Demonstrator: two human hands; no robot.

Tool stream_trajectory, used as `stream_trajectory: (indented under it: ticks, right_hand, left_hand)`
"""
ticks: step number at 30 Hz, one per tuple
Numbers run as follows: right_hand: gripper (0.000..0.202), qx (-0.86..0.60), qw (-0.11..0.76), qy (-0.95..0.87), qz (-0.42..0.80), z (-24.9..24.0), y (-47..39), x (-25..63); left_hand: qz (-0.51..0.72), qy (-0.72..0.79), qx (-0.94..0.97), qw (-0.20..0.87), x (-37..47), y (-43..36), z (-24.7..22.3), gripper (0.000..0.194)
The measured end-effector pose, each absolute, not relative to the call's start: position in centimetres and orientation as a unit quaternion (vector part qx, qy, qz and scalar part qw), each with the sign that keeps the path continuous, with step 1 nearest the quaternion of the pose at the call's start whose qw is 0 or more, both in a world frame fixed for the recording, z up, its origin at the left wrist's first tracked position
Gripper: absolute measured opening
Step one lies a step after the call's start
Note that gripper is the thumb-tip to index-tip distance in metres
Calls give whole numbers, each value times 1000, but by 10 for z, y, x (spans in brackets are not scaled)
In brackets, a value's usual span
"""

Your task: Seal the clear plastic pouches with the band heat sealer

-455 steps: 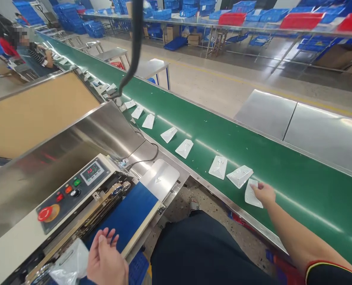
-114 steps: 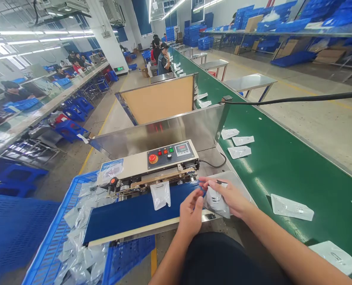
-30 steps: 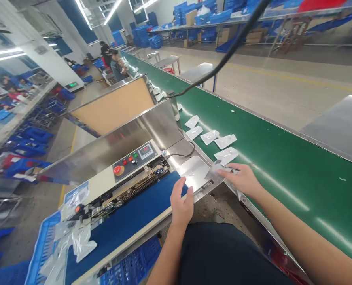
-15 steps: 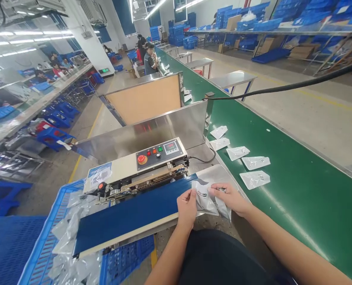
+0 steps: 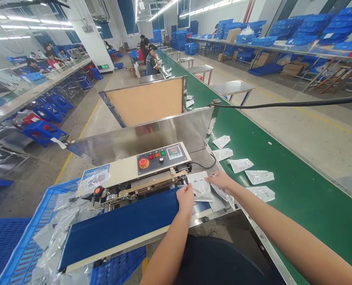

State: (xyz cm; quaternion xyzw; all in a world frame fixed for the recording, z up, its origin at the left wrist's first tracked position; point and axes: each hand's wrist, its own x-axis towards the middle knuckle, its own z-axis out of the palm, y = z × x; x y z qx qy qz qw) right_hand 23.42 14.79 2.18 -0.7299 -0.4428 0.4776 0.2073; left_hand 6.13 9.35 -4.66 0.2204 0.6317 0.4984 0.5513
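Observation:
A silvery plastic pouch (image 5: 202,190) with dark print is held upright at the infeed end of a band sealing machine (image 5: 161,156). My left hand (image 5: 186,200) pinches its left edge, just over the blue conveyor belt (image 5: 119,225). With closed fingers my right hand (image 5: 222,182) grips the pouch's upper right corner. A second pouch (image 5: 223,194) hangs under the right hand; the fingers partly hide how it is held. The first pouch's top edge is close to the sealer's entry rollers; whether it touches them I cannot tell.
Several pouches (image 5: 241,165) lie on the green conveyor (image 5: 306,190) to my right. A blue crate (image 5: 16,247) under the belt's left end contains more pouches. A steel partition (image 5: 146,132) stands behind the sealer. A black cable (image 5: 282,105) crosses above the green conveyor.
Both hands have moved the pouch forward, from above the near edge of the blue belt to the sealer's entry. The view has shifted slightly.

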Motion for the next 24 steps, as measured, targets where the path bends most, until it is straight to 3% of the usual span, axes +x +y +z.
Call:
stream_trajectory:
  ticks: [9,13,15,19,21,24]
  right_hand:
    - [32,-686,163,-489,513,24,160,176]
    - [36,-682,181,-482,519,35,145,181]
    - [43,-672,213,-482,520,44,135,194]
    - [60,-665,308,-447,513,56,108,210]
    - [67,-658,360,-410,518,57,95,202]
    - [71,-628,397,-387,547,56,81,179]
  left_hand:
    - [520,648,180,527,3,82,-49,59]
    - [527,636,178,535,-29,60,-45,60]
    - [559,654,169,481,-41,41,-39,57]
    - [579,716,284,266,-34,-2,-19,53]
    - [543,683,383,304,-13,-12,-5,47]
    - [496,577,471,447,26,-5,12,42]
